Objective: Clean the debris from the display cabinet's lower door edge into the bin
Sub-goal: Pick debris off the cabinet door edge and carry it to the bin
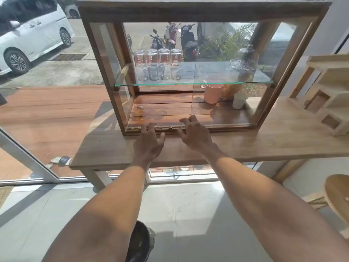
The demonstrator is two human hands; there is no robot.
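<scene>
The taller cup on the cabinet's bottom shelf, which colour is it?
The taller cup is pale pink, seen in the head view.

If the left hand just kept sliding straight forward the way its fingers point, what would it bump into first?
Most likely the bits of debris along the cabinet's lower door edge. The left hand has its fingertips right at that track already. Past it the shelf floor looks bare, though depth is hard to judge.

Four upturned glasses [157, 64] stand in a row on the glass shelf [207, 83]; below, a pink mug [213, 93] beside a white cup [239, 100]. Far left outside, a white van [28, 35]; near right, a wooden stool [338, 195].
</scene>
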